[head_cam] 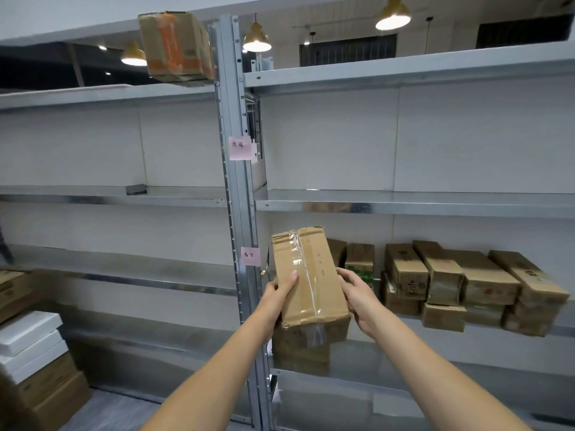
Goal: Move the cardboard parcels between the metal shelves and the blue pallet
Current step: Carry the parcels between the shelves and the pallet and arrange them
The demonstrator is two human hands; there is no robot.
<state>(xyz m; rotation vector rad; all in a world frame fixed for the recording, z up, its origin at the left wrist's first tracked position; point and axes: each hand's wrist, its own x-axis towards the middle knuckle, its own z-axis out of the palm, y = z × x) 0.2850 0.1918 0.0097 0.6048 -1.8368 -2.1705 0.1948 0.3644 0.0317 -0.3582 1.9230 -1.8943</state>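
Note:
I hold a long taped cardboard parcel (pixel 308 281) in front of the metal shelves (pixel 404 203), tilted with its far end up. My left hand (pixel 278 292) grips its left side, thumb on top. My right hand (pixel 357 293) grips its right side. Another parcel (pixel 300 353) stands on the shelf right below it. A stack of several cardboard parcels (pixel 460 284) fills the same shelf level to the right. One orange-taped parcel (pixel 175 48) sits on the top left shelf. The blue pallet is not in view.
An upright shelf post (pixel 238 181) with two pink notes stands just left of the held parcel. White and brown boxes (pixel 34 356) are stacked on the floor at the lower left. A small dark object (pixel 136 189) lies on the middle left shelf.

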